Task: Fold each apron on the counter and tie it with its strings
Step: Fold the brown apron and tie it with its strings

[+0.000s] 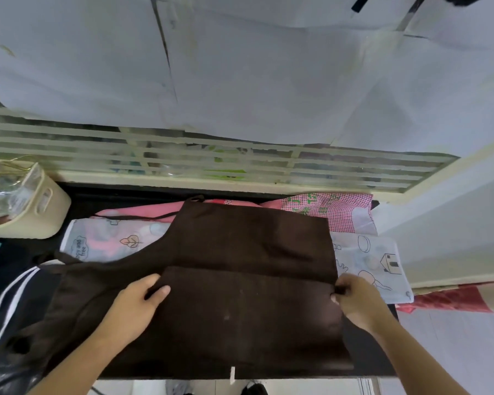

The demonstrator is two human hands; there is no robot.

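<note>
Here we are in the folding stage: the dark brown cloth apron point(240, 266) lies spread flat across the black counter point(120, 195), on top of a pile of other aprons, and both hands are on a folded-over panel whose edge runs across the middle of the cloth. The left hand point(137, 303) has its fingers curled around the left corner of that flap, thumb on top, pinching the fabric. The right hand point(354, 300) pinches the right corner between thumb and fingertips. I'd judge this to be an early fold, with the tying not yet begun. The apron's long axis runs left to right across the counter: the bib end, with its thin brown strap point(143, 216) trailing off, lies toward the upper left, and the skirt's straight edge sits at the right. The fold itself runs along that long axis. The next move, by my reckoning, calls for both corners to travel together and level, so the flap's edge lands square on the far edge. After that it needs narrowing down, with the strings kept free for the wrap. Beneath and around it sit a pale printed apron with leaf drawings point(109, 240), a pink gingham apron point(325, 209) at the back right and a cream plastic basket point(32, 203) at the left.
</note>
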